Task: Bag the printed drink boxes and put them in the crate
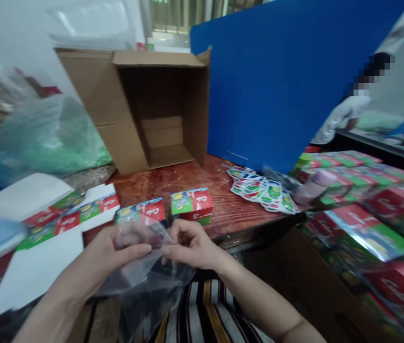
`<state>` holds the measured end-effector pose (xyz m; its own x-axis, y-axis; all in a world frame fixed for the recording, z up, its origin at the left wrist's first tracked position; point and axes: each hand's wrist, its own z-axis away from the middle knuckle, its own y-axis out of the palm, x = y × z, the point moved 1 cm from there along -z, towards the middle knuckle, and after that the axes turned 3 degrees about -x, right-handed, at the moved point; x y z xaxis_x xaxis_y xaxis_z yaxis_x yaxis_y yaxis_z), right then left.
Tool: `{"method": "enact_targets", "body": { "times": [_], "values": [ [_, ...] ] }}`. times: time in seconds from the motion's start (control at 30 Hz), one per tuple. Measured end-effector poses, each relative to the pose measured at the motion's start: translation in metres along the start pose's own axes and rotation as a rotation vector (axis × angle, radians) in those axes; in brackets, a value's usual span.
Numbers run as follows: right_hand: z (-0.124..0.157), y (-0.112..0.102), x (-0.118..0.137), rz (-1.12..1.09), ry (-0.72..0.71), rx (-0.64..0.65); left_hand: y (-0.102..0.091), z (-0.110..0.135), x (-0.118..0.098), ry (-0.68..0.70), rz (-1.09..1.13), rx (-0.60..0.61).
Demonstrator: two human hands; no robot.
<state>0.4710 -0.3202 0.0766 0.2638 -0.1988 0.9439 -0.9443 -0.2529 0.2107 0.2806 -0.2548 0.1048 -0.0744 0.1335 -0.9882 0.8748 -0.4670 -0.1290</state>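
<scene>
A clear plastic bag [141, 271] hangs between my two hands over the front edge of the wooden table. My left hand [119, 252] has its fingers inside or behind the film and its thumb pressed on the front. My right hand [187, 245] pinches the bag's edge at its right side. Just beyond my left hand lies a small red, green and blue printed box [145, 209], partly hidden by the bag. Beside it, past my right fingers, sits a second printed box [191, 202].
An open cardboard carton [162, 119] lies on its side at the back. Flat printed box blanks [55, 252] are at left, leaflets [266, 190] at right. Many wrapped boxes [373, 228] fill a carton at right. A blue partition [259, 85] stands behind; another person's gloved hand [341, 114] shows beyond it.
</scene>
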Motion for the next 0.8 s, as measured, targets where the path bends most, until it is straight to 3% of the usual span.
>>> {"method": "enact_targets", "body": {
  "times": [0.1, 0.17, 0.3, 0.4, 0.53, 0.7, 0.8],
  "values": [
    [0.003, -0.014, 0.009, 0.201, -0.087, -0.102, 0.001, -0.008, 0.009, -0.128, -0.077, 0.351],
    [0.006, -0.025, 0.017, 0.290, -0.137, -0.130, 0.003, -0.012, 0.009, -0.084, -0.103, 0.404],
    [0.005, -0.049, 0.034, 0.426, -0.197, -0.221, 0.009, -0.024, -0.001, -0.017, -0.106, 0.306],
    [-0.003, -0.069, 0.038, 0.510, -0.239, -0.318, 0.015, -0.035, -0.006, -0.067, 0.094, 0.224],
    [-0.013, -0.087, 0.029, 0.531, -0.211, -0.344, 0.021, -0.047, -0.002, -0.169, 0.344, 0.232],
    [-0.015, -0.087, 0.019, 0.485, -0.173, -0.298, 0.028, -0.047, 0.005, -0.196, 0.473, 0.314],
    [-0.015, -0.082, 0.015, 0.439, -0.151, -0.297, 0.035, -0.045, 0.013, -0.224, 0.422, 0.352]
  ]
}}
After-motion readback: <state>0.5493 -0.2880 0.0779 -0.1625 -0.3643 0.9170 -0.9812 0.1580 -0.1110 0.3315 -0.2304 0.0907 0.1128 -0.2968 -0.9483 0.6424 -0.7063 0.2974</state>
